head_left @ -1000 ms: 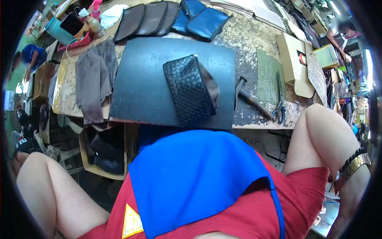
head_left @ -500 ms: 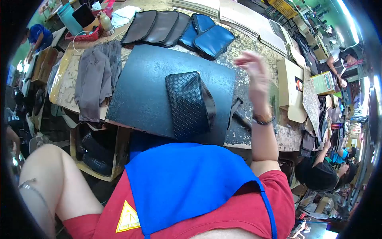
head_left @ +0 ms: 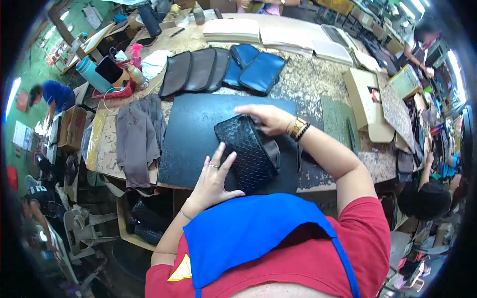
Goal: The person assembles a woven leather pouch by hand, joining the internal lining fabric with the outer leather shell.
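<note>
A black woven pouch (head_left: 247, 156) stands tilted on the dark board (head_left: 186, 134), its open side facing right. My left hand (head_left: 214, 179) presses on the pouch's left side, fingers spread apart. At the pouch's top corner, my right hand (head_left: 271, 119) has its fingers bent over the edge by the opening. Some of those fingertips are hidden behind the rim. Beyond the board lie several brown flat pouches (head_left: 202, 69) and a few shiny blue pouches (head_left: 262, 73).
Grey-brown cloth (head_left: 136, 141) hangs over the table's front edge at left. A red basket (head_left: 117, 92) holds bottles. Stacked sheets (head_left: 231, 31) lie at the back, and an open cardboard box (head_left: 360, 107) stands at right near scissors (head_left: 352, 134). Other people work around.
My right hand has come down from the right onto the pouch's top corner. My left hand has moved up from beside my leg to the pouch's left side. The view has shifted.
</note>
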Action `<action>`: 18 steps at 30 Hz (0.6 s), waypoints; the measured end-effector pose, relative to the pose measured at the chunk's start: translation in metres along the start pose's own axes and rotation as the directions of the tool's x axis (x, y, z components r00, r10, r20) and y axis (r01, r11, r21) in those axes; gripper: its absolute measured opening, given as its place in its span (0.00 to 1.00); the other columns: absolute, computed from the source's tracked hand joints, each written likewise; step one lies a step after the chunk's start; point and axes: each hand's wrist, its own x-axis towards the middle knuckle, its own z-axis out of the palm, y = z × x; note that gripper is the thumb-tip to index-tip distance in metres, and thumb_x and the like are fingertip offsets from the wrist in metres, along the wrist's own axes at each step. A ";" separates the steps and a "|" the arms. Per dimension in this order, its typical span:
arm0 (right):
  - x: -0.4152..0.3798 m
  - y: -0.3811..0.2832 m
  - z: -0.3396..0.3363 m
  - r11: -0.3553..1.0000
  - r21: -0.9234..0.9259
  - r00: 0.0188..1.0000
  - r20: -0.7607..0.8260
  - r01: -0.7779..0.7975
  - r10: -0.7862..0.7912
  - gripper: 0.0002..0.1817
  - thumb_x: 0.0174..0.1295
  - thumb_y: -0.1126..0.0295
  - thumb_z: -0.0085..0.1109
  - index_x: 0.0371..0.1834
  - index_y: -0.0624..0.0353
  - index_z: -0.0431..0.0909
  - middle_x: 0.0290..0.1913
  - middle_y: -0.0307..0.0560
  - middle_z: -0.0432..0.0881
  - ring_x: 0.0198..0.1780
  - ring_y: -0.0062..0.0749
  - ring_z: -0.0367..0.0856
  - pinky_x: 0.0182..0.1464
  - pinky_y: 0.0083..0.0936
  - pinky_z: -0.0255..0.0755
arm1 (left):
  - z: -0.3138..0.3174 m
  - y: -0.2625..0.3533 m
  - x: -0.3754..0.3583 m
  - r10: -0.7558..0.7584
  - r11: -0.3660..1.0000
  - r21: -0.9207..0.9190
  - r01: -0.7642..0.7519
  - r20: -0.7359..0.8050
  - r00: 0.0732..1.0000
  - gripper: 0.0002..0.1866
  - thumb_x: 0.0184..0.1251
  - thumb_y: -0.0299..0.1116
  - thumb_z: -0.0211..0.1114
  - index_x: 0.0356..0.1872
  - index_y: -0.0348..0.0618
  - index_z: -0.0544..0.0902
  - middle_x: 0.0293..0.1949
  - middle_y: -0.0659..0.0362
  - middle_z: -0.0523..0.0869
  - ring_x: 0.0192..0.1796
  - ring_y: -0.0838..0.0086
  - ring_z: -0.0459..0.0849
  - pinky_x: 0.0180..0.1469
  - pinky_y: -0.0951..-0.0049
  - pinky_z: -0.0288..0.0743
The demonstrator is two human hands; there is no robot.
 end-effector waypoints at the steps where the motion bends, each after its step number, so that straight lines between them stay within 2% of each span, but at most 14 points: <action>1: 0.002 -0.001 -0.001 0.995 0.004 0.995 0.015 0.101 -0.101 0.34 0.51 0.81 0.56 0.66 0.50 0.71 0.64 0.51 0.76 0.62 0.50 0.77 0.64 0.37 0.73 | 0.000 -0.001 0.001 0.037 0.999 0.015 -0.037 0.009 0.999 0.55 0.45 0.56 0.79 0.75 0.52 0.61 0.77 0.41 0.51 0.76 0.42 0.57 0.69 0.33 0.58; 3: 0.002 0.001 -0.008 0.996 -0.047 0.982 0.180 0.071 -0.062 0.34 0.50 0.82 0.55 0.66 0.53 0.72 0.68 0.52 0.72 0.65 0.51 0.74 0.66 0.35 0.70 | -0.002 0.005 0.004 0.089 0.995 0.043 -0.088 -0.003 0.996 0.51 0.47 0.53 0.78 0.74 0.53 0.63 0.76 0.41 0.55 0.75 0.44 0.61 0.67 0.36 0.63; 5: 0.000 0.002 -0.010 0.999 -0.006 0.992 0.114 -0.048 0.048 0.30 0.54 0.82 0.54 0.64 0.55 0.72 0.63 0.53 0.77 0.61 0.48 0.78 0.63 0.34 0.72 | 0.006 0.004 0.001 0.131 0.990 0.063 -0.129 -0.024 0.991 0.47 0.51 0.50 0.76 0.72 0.45 0.65 0.75 0.40 0.58 0.72 0.42 0.66 0.69 0.42 0.65; 6: -0.003 0.006 -0.009 0.996 0.002 0.994 0.052 -0.094 0.094 0.28 0.55 0.80 0.54 0.63 0.56 0.73 0.59 0.54 0.79 0.59 0.51 0.79 0.61 0.35 0.73 | 0.011 -0.004 0.001 0.125 0.992 0.004 -0.126 -0.088 0.988 0.45 0.53 0.49 0.75 0.71 0.43 0.66 0.73 0.39 0.62 0.71 0.42 0.68 0.68 0.50 0.68; 7: -0.006 0.011 -0.007 0.990 0.017 0.990 -0.008 -0.143 0.144 0.27 0.57 0.78 0.54 0.63 0.56 0.73 0.56 0.55 0.80 0.56 0.53 0.80 0.59 0.37 0.74 | 0.015 -0.008 0.006 0.117 0.980 -0.116 -0.161 -0.318 0.941 0.39 0.59 0.47 0.71 0.71 0.46 0.67 0.69 0.42 0.70 0.61 0.50 0.80 0.61 0.52 0.75; 8: -0.010 0.015 -0.004 0.980 0.038 0.979 -0.058 -0.193 0.195 0.25 0.58 0.77 0.54 0.62 0.57 0.73 0.52 0.56 0.82 0.54 0.56 0.81 0.56 0.38 0.76 | 0.018 -0.016 0.010 -0.022 0.951 -0.289 -0.112 -0.425 0.905 0.35 0.66 0.47 0.66 0.71 0.46 0.66 0.68 0.45 0.71 0.58 0.55 0.81 0.59 0.54 0.76; 9: -0.011 -0.005 -0.012 0.978 0.011 0.976 -0.053 -0.211 0.211 0.23 0.63 0.73 0.53 0.63 0.59 0.71 0.42 0.55 0.84 0.43 0.52 0.85 0.47 0.36 0.79 | 0.018 -0.023 0.015 -0.186 0.885 -0.460 -0.074 -0.495 0.849 0.31 0.72 0.46 0.61 0.71 0.46 0.65 0.67 0.47 0.73 0.54 0.59 0.83 0.58 0.56 0.77; 10: -0.013 -0.030 -0.022 0.934 0.104 0.939 0.007 -0.343 0.344 0.24 0.63 0.72 0.53 0.65 0.58 0.70 0.40 0.54 0.84 0.38 0.47 0.86 0.43 0.35 0.79 | 0.001 -0.019 0.026 -0.350 0.685 -0.723 -0.089 -0.434 0.830 0.29 0.76 0.49 0.53 0.72 0.47 0.63 0.66 0.48 0.74 0.52 0.64 0.82 0.55 0.60 0.77; 11: -0.013 -0.055 -0.030 0.863 0.189 0.884 0.079 -0.468 0.461 0.25 0.64 0.71 0.53 0.66 0.57 0.68 0.37 0.53 0.84 0.34 0.41 0.86 0.39 0.34 0.79 | -0.009 -0.026 0.033 -0.457 0.566 -0.824 -0.044 -0.357 0.815 0.30 0.78 0.52 0.47 0.74 0.48 0.60 0.66 0.50 0.74 0.52 0.68 0.82 0.54 0.63 0.76; 12: -0.013 -0.071 -0.032 0.823 0.279 0.869 0.153 -0.494 0.470 0.30 0.63 0.71 0.53 0.71 0.58 0.62 0.35 0.52 0.83 0.30 0.32 0.85 0.35 0.31 0.78 | -0.018 -0.033 0.040 -0.555 0.428 -0.904 -0.014 -0.275 0.785 0.31 0.80 0.55 0.41 0.75 0.49 0.58 0.66 0.51 0.74 0.51 0.71 0.81 0.52 0.67 0.75; 14: -0.013 -0.101 -0.028 0.773 0.350 0.848 0.194 -0.529 0.493 0.34 0.62 0.70 0.54 0.73 0.59 0.57 0.34 0.52 0.84 0.29 0.31 0.84 0.34 0.30 0.78 | -0.027 -0.044 0.050 -0.651 0.409 -0.897 0.166 -0.159 0.742 0.36 0.79 0.63 0.34 0.78 0.52 0.52 0.67 0.52 0.73 0.54 0.72 0.79 0.48 0.73 0.72; 16: -0.020 -0.117 -0.016 0.740 0.418 0.848 0.205 -0.528 0.489 0.41 0.61 0.74 0.54 0.77 0.60 0.46 0.32 0.47 0.83 0.28 0.26 0.81 0.33 0.27 0.77 | -0.032 -0.045 0.057 -0.632 0.391 -0.891 0.230 -0.078 0.771 0.40 0.77 0.66 0.33 0.79 0.51 0.50 0.70 0.51 0.69 0.58 0.69 0.77 0.57 0.69 0.71; 17: -0.023 -0.122 -0.009 0.810 0.309 0.866 0.139 -0.499 0.481 0.43 0.60 0.72 0.55 0.78 0.62 0.44 0.30 0.54 0.83 0.28 0.38 0.84 0.34 0.35 0.77 | -0.029 -0.049 0.060 -0.615 0.345 -0.904 0.251 -0.015 0.788 0.42 0.76 0.68 0.32 0.80 0.49 0.49 0.71 0.50 0.68 0.62 0.66 0.76 0.63 0.66 0.69; 18: -0.025 -0.132 -0.005 0.847 0.239 0.879 0.067 -0.474 0.472 0.45 0.59 0.71 0.55 0.78 0.63 0.42 0.30 0.58 0.83 0.29 0.46 0.84 0.35 0.39 0.77 | -0.020 -0.061 0.061 -0.542 0.435 -0.877 0.204 -0.074 0.837 0.43 0.76 0.68 0.32 0.79 0.47 0.49 0.72 0.49 0.67 0.65 0.64 0.73 0.67 0.64 0.65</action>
